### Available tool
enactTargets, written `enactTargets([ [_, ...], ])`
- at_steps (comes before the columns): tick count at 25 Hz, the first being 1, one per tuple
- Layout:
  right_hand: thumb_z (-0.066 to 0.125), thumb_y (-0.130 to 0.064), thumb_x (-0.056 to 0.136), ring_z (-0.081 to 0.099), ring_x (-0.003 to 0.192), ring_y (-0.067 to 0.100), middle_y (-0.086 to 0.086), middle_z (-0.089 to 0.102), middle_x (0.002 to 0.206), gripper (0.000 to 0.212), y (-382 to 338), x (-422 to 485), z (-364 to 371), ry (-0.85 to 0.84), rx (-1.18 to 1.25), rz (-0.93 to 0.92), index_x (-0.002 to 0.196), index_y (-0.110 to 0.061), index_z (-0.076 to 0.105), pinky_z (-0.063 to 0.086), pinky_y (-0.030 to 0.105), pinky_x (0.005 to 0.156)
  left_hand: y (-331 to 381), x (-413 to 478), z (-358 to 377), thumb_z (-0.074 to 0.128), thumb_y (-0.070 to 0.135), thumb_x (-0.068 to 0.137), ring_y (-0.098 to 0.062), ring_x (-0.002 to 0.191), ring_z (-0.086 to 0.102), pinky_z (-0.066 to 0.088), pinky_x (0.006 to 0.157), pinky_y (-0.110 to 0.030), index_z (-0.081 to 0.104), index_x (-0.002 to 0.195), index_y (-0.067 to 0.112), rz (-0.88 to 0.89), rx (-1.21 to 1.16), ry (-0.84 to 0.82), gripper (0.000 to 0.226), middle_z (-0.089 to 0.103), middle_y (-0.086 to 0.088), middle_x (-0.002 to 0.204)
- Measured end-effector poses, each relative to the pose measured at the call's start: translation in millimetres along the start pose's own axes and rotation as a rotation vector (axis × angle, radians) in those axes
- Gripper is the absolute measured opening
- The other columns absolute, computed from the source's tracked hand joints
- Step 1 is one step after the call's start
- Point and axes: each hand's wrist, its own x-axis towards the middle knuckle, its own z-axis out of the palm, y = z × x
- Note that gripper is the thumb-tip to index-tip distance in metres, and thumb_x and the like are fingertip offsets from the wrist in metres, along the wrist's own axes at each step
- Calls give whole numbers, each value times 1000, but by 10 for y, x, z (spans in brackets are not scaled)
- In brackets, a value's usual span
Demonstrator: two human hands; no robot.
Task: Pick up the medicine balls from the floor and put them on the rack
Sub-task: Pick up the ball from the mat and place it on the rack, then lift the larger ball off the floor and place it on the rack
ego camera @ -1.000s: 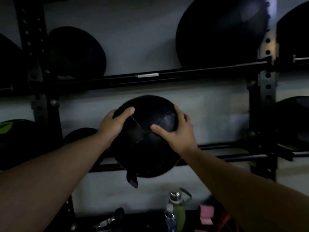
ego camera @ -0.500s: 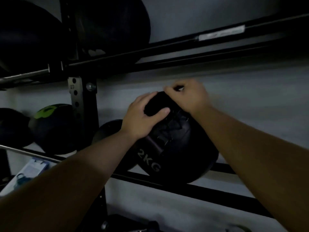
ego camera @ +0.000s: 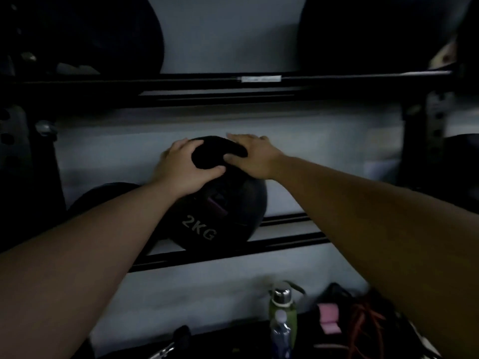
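A black medicine ball (ego camera: 215,216) marked "2KG" rests on the two lower rails of the black rack (ego camera: 285,244), against the pale wall. My left hand (ego camera: 184,169) grips its top left, fingers curled over the crown. On the top right lies my right hand (ego camera: 255,158), palm down with fingers spread flat. Another dark ball (ego camera: 103,195) sits on the same rails just to the left, partly hidden by my left forearm.
Large dark balls (ego camera: 85,35) (ego camera: 368,32) sit on the upper shelf rail (ego camera: 259,80). Rack uprights stand at left (ego camera: 26,151) and right (ego camera: 425,141). Below the rails are a green bottle (ego camera: 282,307), a clear bottle (ego camera: 280,332), a pink item (ego camera: 328,318) and orange cord (ego camera: 363,325).
The ball has gone from being held in the air to resting on the lower rails, its "2KG" mark now facing me. My right hand has flattened on top.
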Motion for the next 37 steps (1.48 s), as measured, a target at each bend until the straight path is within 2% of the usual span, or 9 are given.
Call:
enactTargets([
  [2, 61, -59, 97, 35, 147, 33, 8, 41, 162, 71, 12, -504, -255, 79, -17, 122, 160, -38, 34, 38, 47, 114, 103, -145, -112, 83, 58, 83, -28, 145, 48, 40, 117, -41, 62, 145, 30, 141, -27, -46, 72, 50, -2, 157],
  [6, 63, -60, 95, 61, 117, 23, 0, 60, 139, 53, 101, -1676, -952, 116, -220, 374, 141, -35, 56, 50, 37, 92, 694, -534, -96, 84, 46, 86, -24, 118, 65, 49, 102, -34, 72, 129, 25, 306, -149, -236, 49, 67, 1, 130],
  [11, 69, -56, 89, 70, 106, 21, -10, 74, 110, 35, -7, -3293, -1759, 194, -373, 615, 116, -34, 70, 56, 35, 89, 1864, -1112, -7, 81, 58, 85, -20, 105, 67, 53, 95, -35, 69, 126, 33, 519, -159, -477, 50, 68, 12, 116],
  [16, 67, -52, 91, 70, 103, 21, -8, 76, 109, 34, -370, -4958, -2463, 251, -486, 828, 120, -35, 68, 55, 35, 85, 3012, -2014, -146, 76, 67, 85, -17, 106, 65, 52, 92, -37, 64, 127, 39, 716, -227, -601, 52, 65, 15, 117],
  [18, 65, -54, 91, 70, 102, 23, -5, 76, 109, 34, -646, -5674, -2765, 260, -553, 912, 120, -35, 68, 56, 36, 86, 3474, -2500, -245, 78, 63, 85, -17, 104, 64, 47, 86, -32, 67, 128, 34, 795, -272, -617, 53, 66, 12, 116],
  [22, 66, -54, 91, 71, 98, 27, 0, 74, 102, 28, -1407, -7319, -3397, 284, -654, 1076, 108, -32, 70, 57, 38, 83, 4356, -3679, -581, 81, 61, 84, -22, 103, 66, 50, 92, -34, 69, 124, 29, 897, -372, -676, 52, 70, 6, 117],
  [25, 67, -53, 90, 69, 98, 26, -3, 68, 98, 19, -2119, -8535, -3798, 254, -715, 1229, 99, -36, 65, 49, 31, 76, 4855, -4618, -825, 80, 62, 84, -22, 101, 68, 52, 91, -35, 68, 118, 31, 947, -398, -754, 48, 72, 7, 112],
  [31, 70, -52, 93, 67, 110, 27, 6, 71, 127, 37, -3748, -10835, -4416, 335, -792, 1535, 119, -26, 70, 54, 37, 87, 6210, -6663, -1633, 84, 54, 84, -22, 97, 68, 46, 85, -32, 70, 116, 26, 1180, -550, -928, 45, 74, 5, 101],
  [37, 67, -51, 93, 67, 112, 25, 2, 73, 122, 39, -4715, -12244, -4660, 468, -784, 1779, 121, -25, 69, 54, 43, 98, 7393, -8239, -2205, 77, 66, 84, -20, 106, 67, 54, 101, -43, 67, 126, 31, 1488, -633, -1032, 55, 72, 9, 110],
])
